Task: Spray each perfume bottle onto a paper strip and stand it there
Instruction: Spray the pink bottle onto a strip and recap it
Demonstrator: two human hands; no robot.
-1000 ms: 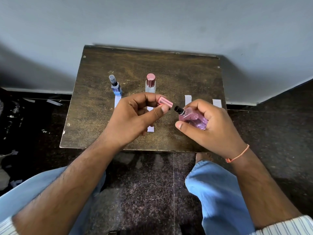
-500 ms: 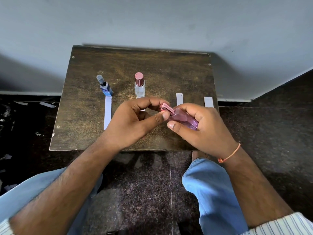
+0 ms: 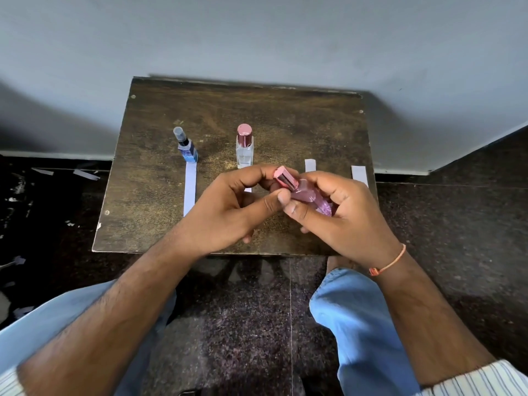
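Pink cap (image 3: 284, 180) now back on pink bottle (image 3: 311, 198), off a second ago. Left hand (image 3: 237, 207) pinches cap, right hand (image 3: 343, 212) grips bottle, above desk (image 3: 148, 195). Spray likely done; next, stand it on free strip (image 3: 310, 165).

Pink cap (image 3: 285, 180) now back on the pink bottle (image 3: 311, 197), previously off.
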